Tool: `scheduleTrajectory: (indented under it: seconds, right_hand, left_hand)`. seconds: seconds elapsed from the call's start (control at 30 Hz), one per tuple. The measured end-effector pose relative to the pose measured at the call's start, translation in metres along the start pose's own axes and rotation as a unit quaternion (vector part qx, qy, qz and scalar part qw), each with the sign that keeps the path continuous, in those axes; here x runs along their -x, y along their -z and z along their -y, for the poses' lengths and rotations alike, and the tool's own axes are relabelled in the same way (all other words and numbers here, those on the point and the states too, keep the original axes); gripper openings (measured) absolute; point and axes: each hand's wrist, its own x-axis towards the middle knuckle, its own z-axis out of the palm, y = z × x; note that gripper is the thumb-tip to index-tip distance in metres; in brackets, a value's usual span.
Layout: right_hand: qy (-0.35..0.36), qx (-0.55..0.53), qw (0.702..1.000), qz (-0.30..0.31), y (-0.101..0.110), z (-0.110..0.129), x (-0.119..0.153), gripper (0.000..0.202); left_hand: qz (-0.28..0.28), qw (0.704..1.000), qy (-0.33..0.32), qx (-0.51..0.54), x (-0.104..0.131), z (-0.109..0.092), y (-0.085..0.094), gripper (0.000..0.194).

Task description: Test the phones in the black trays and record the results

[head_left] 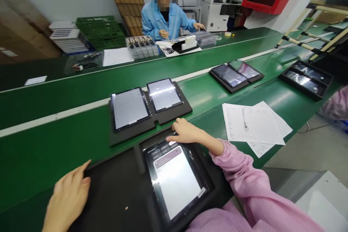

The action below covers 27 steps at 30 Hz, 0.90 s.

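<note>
A black foam tray (114,188) lies in front of me. Its right recess holds a tablet (176,181) with a lit screen, showing a white panel below several dark tiles. The tray's left part bears no tablet. My left hand (67,192) rests at the tray's left edge, fingers stretched out, holding nothing. At the tablet's top end is my right hand (187,132), its thumb over the screen's upper edge and its other fingers bent near the tray's far rim. Whether the thumb touches the glass I cannot tell.
Beyond stands another foam tray (133,132) with two lit tablets; a further pair (231,76) lies right. Papers (252,123) with a pen (245,119) are right of my arm. A black tray (306,79) sits far right. Across the green bench, a person (168,18) in blue works.
</note>
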Motion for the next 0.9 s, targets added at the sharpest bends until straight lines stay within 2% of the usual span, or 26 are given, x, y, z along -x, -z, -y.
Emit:
scheduleTrajectory:
  seconds: [0.07,0.13,0.2,0.27,0.33,0.4,0.43,0.53,0.67,0.77,0.9]
  right_hand:
    - [0.058,0.05,0.997,-0.025,-0.016,0.001,0.018,0.061]
    - [0.125,0.08,0.989,-0.005,-0.034,-0.001,0.034,0.096]
    - [0.13,0.082,0.988,-0.016,-0.049,-0.008,0.042,0.111]
    - [0.067,0.063,0.991,-0.095,-0.057,-0.02,0.044,0.095]
    - [0.001,0.023,0.98,-0.2,-0.062,-0.033,0.043,0.066]
    - [-0.017,-0.021,0.963,-0.269,-0.067,-0.043,0.044,0.044]
    - [-0.013,-0.031,0.958,-0.284,-0.071,-0.046,0.046,0.036]
    - [-0.018,0.005,0.958,-0.286,-0.09,-0.043,0.059,0.029]
    - [-0.022,0.048,0.955,-0.293,-0.111,-0.032,0.076,0.042]
    - [-0.019,0.038,0.951,-0.306,-0.114,-0.03,0.08,0.044]
    - [-0.051,0.029,0.951,-0.302,-0.11,-0.03,0.079,0.038]
  left_hand:
    - [-0.012,1.0,0.012,-0.022,-0.003,-0.011,0.006,0.059]
    - [-0.002,0.999,0.03,-0.024,-0.005,-0.019,0.01,0.059]
    - [0.013,0.998,0.06,-0.019,-0.005,-0.023,0.011,0.062]
    - [0.017,0.996,0.083,-0.015,-0.005,-0.026,0.011,0.064]
    - [0.011,0.996,0.093,-0.008,-0.003,-0.027,0.011,0.062]
    - [0.009,0.995,0.095,0.003,-0.002,-0.028,0.01,0.06]
    - [0.011,0.995,0.096,0.008,-0.001,-0.028,0.01,0.06]
    - [0.015,0.995,0.101,0.014,-0.001,-0.029,0.01,0.059]
    - [0.014,0.995,0.101,0.011,0.0,-0.03,0.011,0.058]
    - [0.017,0.995,0.097,0.016,0.0,-0.03,0.012,0.057]
    - [0.023,0.995,0.092,0.018,0.0,-0.029,0.014,0.058]
